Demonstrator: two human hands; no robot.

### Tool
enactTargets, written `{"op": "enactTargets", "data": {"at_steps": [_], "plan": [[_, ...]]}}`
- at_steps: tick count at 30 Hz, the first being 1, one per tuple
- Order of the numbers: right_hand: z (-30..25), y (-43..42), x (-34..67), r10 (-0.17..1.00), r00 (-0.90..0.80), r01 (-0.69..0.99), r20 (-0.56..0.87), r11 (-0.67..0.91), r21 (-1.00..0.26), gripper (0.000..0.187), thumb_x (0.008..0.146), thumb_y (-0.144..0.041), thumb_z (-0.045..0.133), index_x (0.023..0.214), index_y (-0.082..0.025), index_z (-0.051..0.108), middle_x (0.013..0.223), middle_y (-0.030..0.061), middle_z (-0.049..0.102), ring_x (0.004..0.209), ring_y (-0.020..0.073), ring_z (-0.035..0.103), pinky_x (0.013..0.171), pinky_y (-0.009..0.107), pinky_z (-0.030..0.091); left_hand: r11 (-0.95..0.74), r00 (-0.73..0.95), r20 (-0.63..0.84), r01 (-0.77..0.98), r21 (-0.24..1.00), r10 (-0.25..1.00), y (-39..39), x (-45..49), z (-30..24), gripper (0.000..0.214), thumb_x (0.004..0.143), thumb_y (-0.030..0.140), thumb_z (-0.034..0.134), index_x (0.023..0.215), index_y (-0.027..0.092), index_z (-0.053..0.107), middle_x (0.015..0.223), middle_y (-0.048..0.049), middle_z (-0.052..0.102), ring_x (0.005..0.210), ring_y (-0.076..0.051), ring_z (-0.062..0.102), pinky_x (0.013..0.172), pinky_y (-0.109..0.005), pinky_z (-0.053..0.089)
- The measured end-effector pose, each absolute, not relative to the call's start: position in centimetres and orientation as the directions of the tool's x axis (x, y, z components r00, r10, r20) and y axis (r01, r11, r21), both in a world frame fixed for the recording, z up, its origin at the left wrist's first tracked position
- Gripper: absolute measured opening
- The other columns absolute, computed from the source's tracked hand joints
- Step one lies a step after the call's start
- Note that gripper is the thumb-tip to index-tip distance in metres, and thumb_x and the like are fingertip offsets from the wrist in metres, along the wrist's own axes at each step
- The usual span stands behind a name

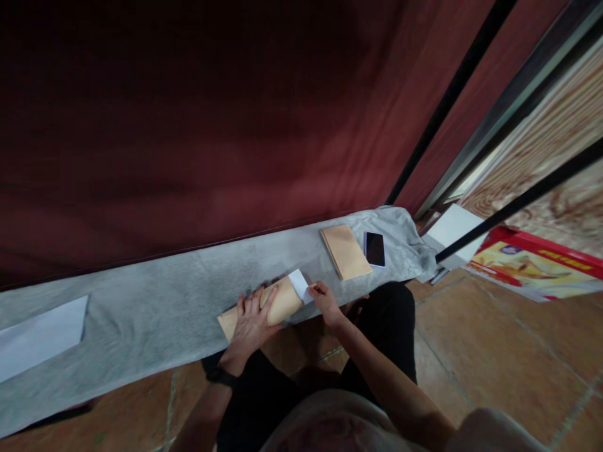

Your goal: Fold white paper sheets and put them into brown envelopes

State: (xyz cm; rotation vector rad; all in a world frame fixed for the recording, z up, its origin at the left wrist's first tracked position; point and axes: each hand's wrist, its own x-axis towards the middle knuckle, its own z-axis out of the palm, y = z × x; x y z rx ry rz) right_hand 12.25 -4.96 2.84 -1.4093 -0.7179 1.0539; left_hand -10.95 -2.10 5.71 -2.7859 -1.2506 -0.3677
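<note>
A tan envelope (284, 301) lies on the grey cloth (164, 307) close to its near edge. My left hand (250, 323) rests flat on the envelope with its fingers spread, pressing it down. A white sheet of paper (299, 285) sticks out of the envelope's right end. My right hand (324, 300) pinches the lower edge of that white sheet between fingertips. A dark watch sits on my left wrist.
A stack of tan envelopes (346, 251) and a black phone (375, 248) lie further right on the cloth. White paper (38, 336) lies at the far left, another white sheet (455, 227) past the cloth's right end. A red box (537, 263) rests on the tiled floor.
</note>
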Motion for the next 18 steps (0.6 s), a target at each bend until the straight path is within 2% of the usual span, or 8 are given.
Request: {"op": "enactTargets", "data": {"at_steps": [8,15,18], "plan": [[2.9,-5.4,12.5,0.936,0.318,-0.019,-0.153,-0.155,-0.988,0.013,0.068,-0.033,0.064,0.065,-0.022,0.058,0.060,-0.0044,0.054,0.062,0.0140,0.047,0.061,0.026,0.036,-0.671,0.631,0.255,0.732,0.118,0.733,-2.3,-10.6,6.0,0.096,0.075,0.046,0.073,0.156,0.018,0.030,0.143,-0.0199,0.050,0.131,-0.037,0.049,0.117,-0.058,0.024],[3.2,-5.4,12.0,0.963,0.206,-0.021,-0.171,-0.170,-0.985,0.006,0.068,-0.023,0.060,0.069,-0.019,0.064,0.064,-0.0021,0.062,0.063,0.0150,0.053,0.063,0.027,0.040,-0.705,0.668,0.241,0.697,0.128,0.704,-2.3,-10.2,6.7,0.094,0.074,0.038,0.074,0.155,0.018,0.032,0.143,-0.0199,0.051,0.131,-0.037,0.049,0.116,-0.056,0.026],[3.6,-5.6,11.4,0.971,0.177,-0.020,-0.159,-0.158,-0.987,0.013,0.065,-0.018,0.059,0.073,-0.020,0.070,0.067,-0.0017,0.066,0.062,0.0157,0.055,0.062,0.027,0.040,-0.706,0.669,0.239,0.694,0.138,0.704,-2.2,-9.9,6.8,0.095,0.073,0.037,0.074,0.156,0.019,0.030,0.142,-0.0193,0.052,0.130,-0.037,0.050,0.116,-0.055,0.026]]}}
